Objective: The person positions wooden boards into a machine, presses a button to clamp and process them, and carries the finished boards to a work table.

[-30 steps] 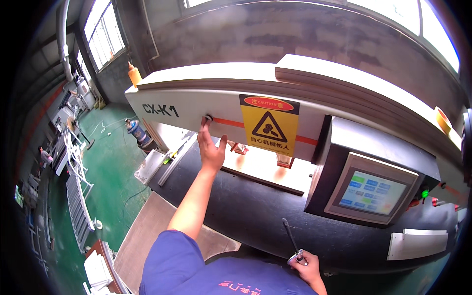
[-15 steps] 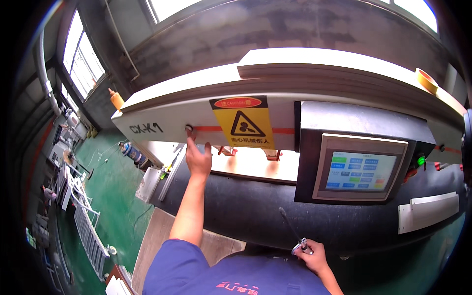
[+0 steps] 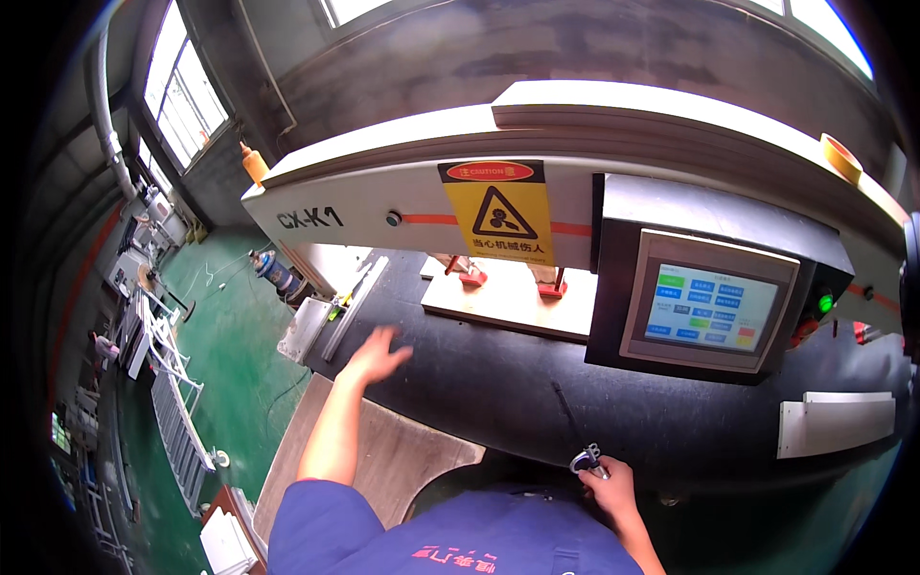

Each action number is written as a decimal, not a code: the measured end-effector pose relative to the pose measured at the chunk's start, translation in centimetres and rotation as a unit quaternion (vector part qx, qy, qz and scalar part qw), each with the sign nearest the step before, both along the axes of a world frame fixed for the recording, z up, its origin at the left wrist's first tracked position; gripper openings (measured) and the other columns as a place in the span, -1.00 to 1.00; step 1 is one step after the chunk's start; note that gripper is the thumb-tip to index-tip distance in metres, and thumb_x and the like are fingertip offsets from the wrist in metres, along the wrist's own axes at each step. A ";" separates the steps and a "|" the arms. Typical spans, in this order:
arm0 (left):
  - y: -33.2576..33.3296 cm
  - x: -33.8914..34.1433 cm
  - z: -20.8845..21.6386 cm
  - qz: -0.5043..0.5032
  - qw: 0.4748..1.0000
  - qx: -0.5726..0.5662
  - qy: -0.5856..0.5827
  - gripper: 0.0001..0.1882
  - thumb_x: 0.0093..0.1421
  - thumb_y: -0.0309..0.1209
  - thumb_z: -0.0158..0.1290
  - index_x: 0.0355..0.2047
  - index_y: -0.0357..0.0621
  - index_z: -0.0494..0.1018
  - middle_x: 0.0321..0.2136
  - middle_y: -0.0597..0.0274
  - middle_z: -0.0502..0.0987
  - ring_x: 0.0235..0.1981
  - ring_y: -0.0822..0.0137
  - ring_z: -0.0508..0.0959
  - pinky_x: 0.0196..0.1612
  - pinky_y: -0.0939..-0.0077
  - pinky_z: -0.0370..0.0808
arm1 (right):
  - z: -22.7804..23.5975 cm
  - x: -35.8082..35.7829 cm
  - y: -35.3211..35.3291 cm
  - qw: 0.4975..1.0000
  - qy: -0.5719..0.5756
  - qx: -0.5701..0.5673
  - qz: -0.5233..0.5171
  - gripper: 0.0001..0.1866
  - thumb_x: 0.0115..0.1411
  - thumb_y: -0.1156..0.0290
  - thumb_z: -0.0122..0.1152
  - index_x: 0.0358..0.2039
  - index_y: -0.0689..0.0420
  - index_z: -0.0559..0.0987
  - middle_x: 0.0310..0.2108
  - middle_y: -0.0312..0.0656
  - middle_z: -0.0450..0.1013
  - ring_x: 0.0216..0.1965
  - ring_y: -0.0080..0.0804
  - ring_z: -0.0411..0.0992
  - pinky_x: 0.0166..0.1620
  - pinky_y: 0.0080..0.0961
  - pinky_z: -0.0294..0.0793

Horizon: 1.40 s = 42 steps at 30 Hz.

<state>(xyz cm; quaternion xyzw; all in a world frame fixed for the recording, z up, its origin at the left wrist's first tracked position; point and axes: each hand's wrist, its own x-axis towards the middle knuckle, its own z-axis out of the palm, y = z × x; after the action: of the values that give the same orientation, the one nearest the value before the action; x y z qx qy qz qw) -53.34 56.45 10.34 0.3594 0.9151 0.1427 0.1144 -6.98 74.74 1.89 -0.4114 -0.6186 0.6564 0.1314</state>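
My left hand point(image 3: 376, 360) hovers over the left part of the black machine bed point(image 3: 460, 369), fingers spread and holding nothing. Above it, a round push button point(image 3: 393, 218) sits on the machine's white beam point(image 3: 364, 213). Low in the middle, my right hand point(image 3: 611, 484) is closed around an air blow gun point(image 3: 586, 458) with a silver body and a long thin dark nozzle pointing away from me. Under the beam lies a pale board point(image 3: 508, 305), with red-footed clamps point(image 3: 551, 289) at it.
A touch-screen control box point(image 3: 714, 297) juts out at the right, with a lit green button point(image 3: 825, 304) beside it. White strips point(image 3: 836, 425) lie on the bed at far right. Long boards point(image 3: 671, 107), an orange bottle point(image 3: 253, 165) and a tape roll point(image 3: 840, 159) rest on top.
My left hand has left the round button and come down toward me, its fingers now spread. My right hand keeps the air blow gun in nearly the same place. The view has shifted slightly.
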 end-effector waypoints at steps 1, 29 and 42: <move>-2.1 -0.5 -1.4 -0.004 0.997 -0.078 -0.027 -0.21 0.13 0.05 0.12 0.23 -0.22 0.24 0.22 -0.15 0.25 0.24 -0.09 0.28 0.26 0.19 0.27 | -0.3 0.2 0.1 1.000 -0.021 0.007 -0.001 -0.86 0.02 0.46 0.31 -0.51 0.25 0.54 -0.67 -0.28 0.43 -0.66 -0.58 0.43 -0.58 -0.58 0.41; -14.7 1.2 -11.3 0.130 0.887 -0.438 -0.071 0.18 -0.11 0.45 0.09 0.20 -0.41 0.24 0.20 -0.04 0.34 0.21 0.12 0.39 0.17 0.30 0.37 | -2.5 3.6 -0.9 0.973 -0.149 -0.086 -0.156 -0.91 0.00 0.56 0.23 -0.49 0.30 0.51 -0.70 -0.26 0.37 -0.73 -0.55 0.35 -0.71 -0.61 0.33; -15.6 1.1 -12.6 0.132 0.906 -0.402 -0.031 0.17 -0.16 0.43 0.14 0.12 -0.44 0.29 0.05 -0.08 0.47 0.08 0.06 0.50 0.08 0.26 0.44 | -2.9 -0.3 -2.8 0.989 -0.141 -0.032 -0.010 -0.89 0.03 0.54 0.29 -0.52 0.21 0.50 -0.67 -0.32 0.38 -0.68 -0.55 0.39 -0.64 -0.58 0.39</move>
<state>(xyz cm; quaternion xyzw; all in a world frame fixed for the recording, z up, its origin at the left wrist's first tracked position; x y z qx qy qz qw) -52.27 40.87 -2.24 0.1548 0.9299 -0.2124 0.2575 -7.30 71.95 -1.03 -0.5104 -0.6052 0.6099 0.0357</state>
